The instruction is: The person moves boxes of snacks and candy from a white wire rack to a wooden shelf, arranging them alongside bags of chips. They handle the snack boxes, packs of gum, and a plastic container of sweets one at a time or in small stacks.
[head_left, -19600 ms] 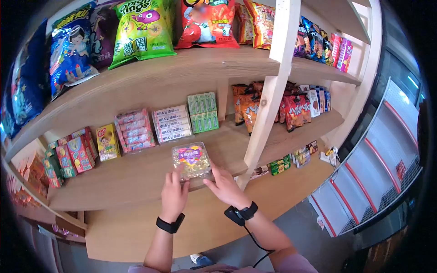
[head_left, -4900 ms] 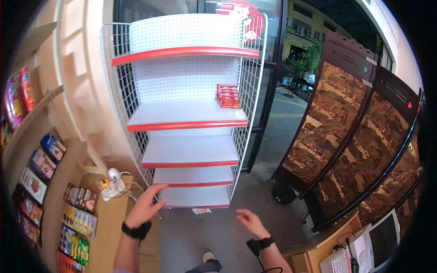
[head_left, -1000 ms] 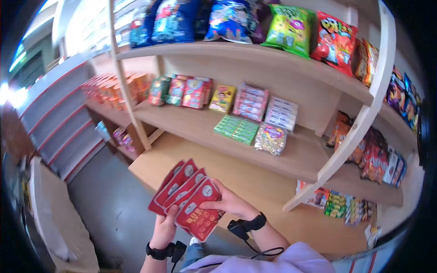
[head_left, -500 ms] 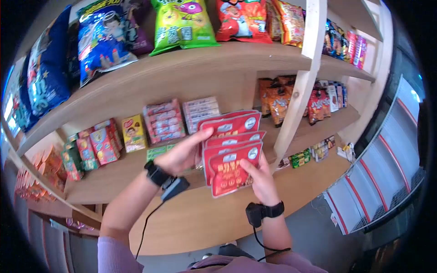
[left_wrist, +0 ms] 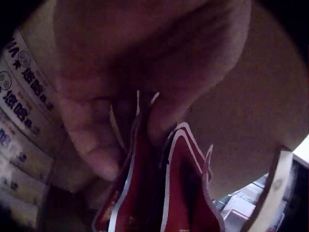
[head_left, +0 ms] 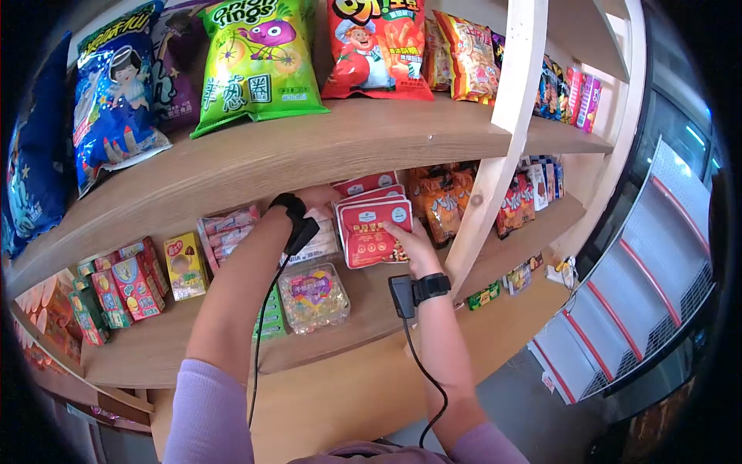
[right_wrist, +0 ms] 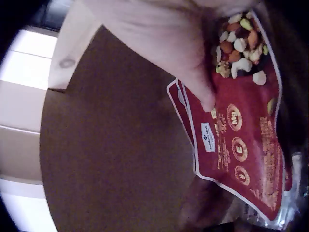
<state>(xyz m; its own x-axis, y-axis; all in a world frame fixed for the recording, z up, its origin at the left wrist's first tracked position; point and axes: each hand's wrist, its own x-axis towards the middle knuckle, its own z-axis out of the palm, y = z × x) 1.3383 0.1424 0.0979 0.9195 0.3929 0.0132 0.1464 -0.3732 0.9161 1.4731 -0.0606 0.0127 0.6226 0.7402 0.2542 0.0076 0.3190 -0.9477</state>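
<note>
Several red nut pouches (head_left: 376, 232) stand in a fanned stack above the middle shelf, between white candy packs and orange snack bags. My right hand (head_left: 413, 246) grips their right side, thumb on the front pouch; in the right wrist view the thumb of that hand (right_wrist: 164, 48) lies across the red pouch (right_wrist: 231, 130), near its nut picture. My left hand (head_left: 318, 197) is at the pouches' upper left, partly hidden by the wrist strap. In the left wrist view my left hand (left_wrist: 140, 63) pinches the upper edges of red pouches (left_wrist: 186, 183) between thumb and fingers.
A clear box of wrapped candy (head_left: 314, 298) sits at the shelf's front, partly over green packs (head_left: 270, 315). Left of it are pink packs (head_left: 228, 232) and a yellow box (head_left: 185, 267). A wooden post (head_left: 489, 185) stands right of my hands; large chip bags (head_left: 259, 62) line the shelf above.
The pouches have moved deeper into the middle shelf, close to its back. My left arm now reaches farther in, and the candy box, covered half a second ago, shows in full.
</note>
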